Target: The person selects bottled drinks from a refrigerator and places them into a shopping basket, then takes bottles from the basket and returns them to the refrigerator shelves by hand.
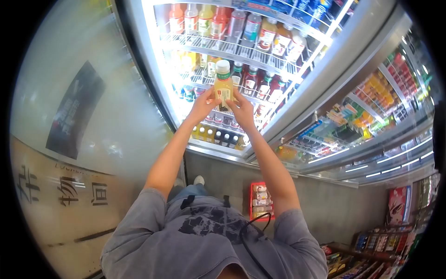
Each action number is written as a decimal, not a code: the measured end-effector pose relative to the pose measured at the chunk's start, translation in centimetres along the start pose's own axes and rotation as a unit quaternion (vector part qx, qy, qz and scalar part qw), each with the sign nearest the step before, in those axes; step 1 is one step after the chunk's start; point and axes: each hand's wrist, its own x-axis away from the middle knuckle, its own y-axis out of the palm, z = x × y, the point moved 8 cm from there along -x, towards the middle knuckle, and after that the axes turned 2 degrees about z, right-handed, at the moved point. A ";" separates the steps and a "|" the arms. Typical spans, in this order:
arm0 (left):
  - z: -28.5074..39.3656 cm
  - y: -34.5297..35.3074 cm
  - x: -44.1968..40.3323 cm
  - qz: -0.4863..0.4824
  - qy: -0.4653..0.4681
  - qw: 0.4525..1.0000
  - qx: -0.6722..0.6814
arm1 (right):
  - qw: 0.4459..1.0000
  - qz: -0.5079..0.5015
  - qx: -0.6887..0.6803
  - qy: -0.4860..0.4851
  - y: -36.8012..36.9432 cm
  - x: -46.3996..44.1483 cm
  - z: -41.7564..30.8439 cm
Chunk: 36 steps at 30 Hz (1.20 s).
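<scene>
A pale yellow juice bottle (224, 86) with a white cap and a green neck band is held upright in front of the lit fridge shelves. My left hand (204, 104) grips its left side, fingers wrapped toward the back. On the other side, my right hand (241, 109) closes round the lower part, thumb on the front near the label. Behind the bottle, dark red bottles (251, 80) with white caps line the middle shelf. Smaller yellow and dark bottles (209, 136) stand on the bottom shelf.
An open, fogged fridge door (107, 116) stands at my left. On the floor sits a red basket (251, 201) with several bottles. The metal door frame (320, 83) borders the right side, with more drink coolers (367, 111) beyond. Product racks (371, 244) stand lower right.
</scene>
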 end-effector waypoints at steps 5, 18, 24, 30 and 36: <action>-2.4 -5.7 -1.9 0.072 0.013 0.997 -0.029 | 0.997 -0.052 -0.034 0.040 5.9 -3.6 0.8; -9.7 -14.8 -5.7 0.152 -0.007 0.986 -0.067 | 0.991 -0.092 0.080 0.056 15.4 -9.4 3.1; -10.7 -17.6 -7.8 0.184 -0.023 0.980 -0.078 | 0.995 -0.064 0.077 -0.018 19.0 -12.4 5.5; -11.6 -21.2 -10.2 0.265 0.010 0.956 -0.123 | 0.992 -0.062 0.099 -0.056 22.9 -16.3 6.3; -11.5 -23.3 -12.1 0.283 -0.048 0.947 -0.146 | 0.986 -0.072 0.103 -0.108 25.6 -19.3 6.5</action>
